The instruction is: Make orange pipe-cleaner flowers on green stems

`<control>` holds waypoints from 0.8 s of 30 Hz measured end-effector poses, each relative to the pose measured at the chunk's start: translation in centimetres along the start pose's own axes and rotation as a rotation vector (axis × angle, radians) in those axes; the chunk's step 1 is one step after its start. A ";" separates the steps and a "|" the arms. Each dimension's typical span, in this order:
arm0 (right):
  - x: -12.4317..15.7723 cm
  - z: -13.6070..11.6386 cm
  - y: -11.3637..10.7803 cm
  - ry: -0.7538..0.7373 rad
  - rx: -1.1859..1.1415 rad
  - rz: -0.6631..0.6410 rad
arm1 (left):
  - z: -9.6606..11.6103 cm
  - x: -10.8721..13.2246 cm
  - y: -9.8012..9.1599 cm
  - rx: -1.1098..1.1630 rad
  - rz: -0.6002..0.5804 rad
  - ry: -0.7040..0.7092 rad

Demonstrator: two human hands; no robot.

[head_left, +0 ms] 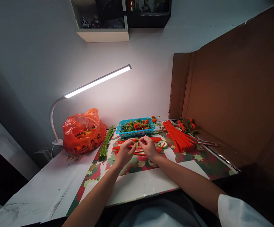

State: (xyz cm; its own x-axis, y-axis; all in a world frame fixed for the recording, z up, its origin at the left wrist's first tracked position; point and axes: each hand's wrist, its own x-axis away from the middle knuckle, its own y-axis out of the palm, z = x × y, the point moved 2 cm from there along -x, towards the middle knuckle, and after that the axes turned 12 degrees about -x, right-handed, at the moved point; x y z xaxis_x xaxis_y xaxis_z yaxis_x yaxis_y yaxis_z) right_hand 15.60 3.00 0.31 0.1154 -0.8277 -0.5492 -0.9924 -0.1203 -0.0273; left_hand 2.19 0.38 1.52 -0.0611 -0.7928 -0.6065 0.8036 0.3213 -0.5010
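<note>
My left hand (126, 152) and my right hand (148, 148) meet over the middle of the table, fingertips pinched together. Between them is a small orange-and-green pipe-cleaner flower (136, 141), partly covered by the fingers. Loose red-orange pipe cleaners (156, 139) lie under and around both hands. Just right of my right hand sits a roll of green tape (162, 144). Behind the hands, a blue basket (125, 135) holds orange flowers with green stems.
A bundle of green pipe cleaners (106, 145) lies left, beside a red plastic bag (84, 134). To the right are a large red-orange bundle (178, 137), several finished flowers (186, 125) and scissors (207, 143). A lit lamp (99, 81) arches over the table; cardboard (231, 94) walls the right side.
</note>
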 end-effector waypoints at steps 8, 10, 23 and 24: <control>-0.3 0.6 0.4 0.504 -0.454 -0.046 | 1.3 0.1 -0.3 -0.087 0.000 0.128; -0.3 0.7 0.2 0.509 -0.438 -0.057 | 1.2 0.0 -0.3 -0.068 0.006 0.105; 0.0 -0.2 -0.4 -0.159 0.397 -0.050 | -2.6 -0.1 0.5 0.551 -0.220 -0.692; 0.1 -0.3 -0.4 -0.194 0.445 -0.064 | -2.7 -0.1 0.5 0.570 -0.223 -0.724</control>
State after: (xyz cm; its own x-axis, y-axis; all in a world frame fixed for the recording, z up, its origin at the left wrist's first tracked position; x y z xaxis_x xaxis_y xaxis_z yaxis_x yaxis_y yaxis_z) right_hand 16.00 2.81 0.50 0.2090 -0.7038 -0.6789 -0.9105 0.1133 -0.3977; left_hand 1.02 1.99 -0.37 -0.0199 -0.9954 0.0937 0.9975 -0.0262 -0.0663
